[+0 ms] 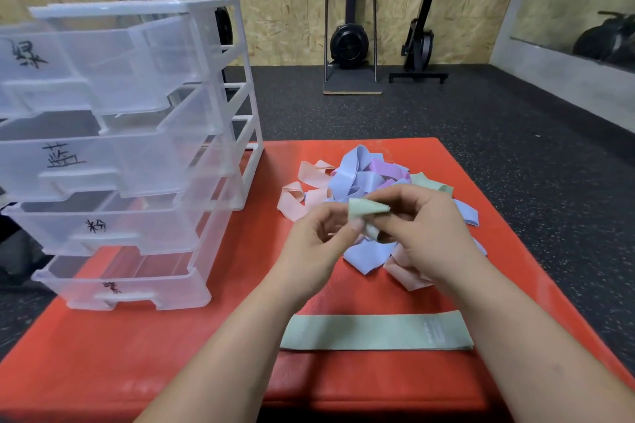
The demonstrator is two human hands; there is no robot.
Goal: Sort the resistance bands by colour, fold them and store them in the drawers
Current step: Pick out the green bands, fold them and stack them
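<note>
Both hands hold one pale green resistance band [365, 209] above the red mat [171, 354]. My left hand [316, 240] pinches its near end, and my right hand [422, 233] grips the other side. Behind them lies a tangled pile of bands [360, 178] in blue, pink, purple and green. A second green band [374, 331] lies flat and straight on the mat between my forearms. A clear plastic drawer unit [220, 120] stands at the left, all of its drawers pulled out, each with a handwritten label.
The mat sits on a dark speckled gym floor [481, 120]. Rowing machines [350, 45] stand upright against the wooden back wall. A grey ledge [556, 65] runs along the right side.
</note>
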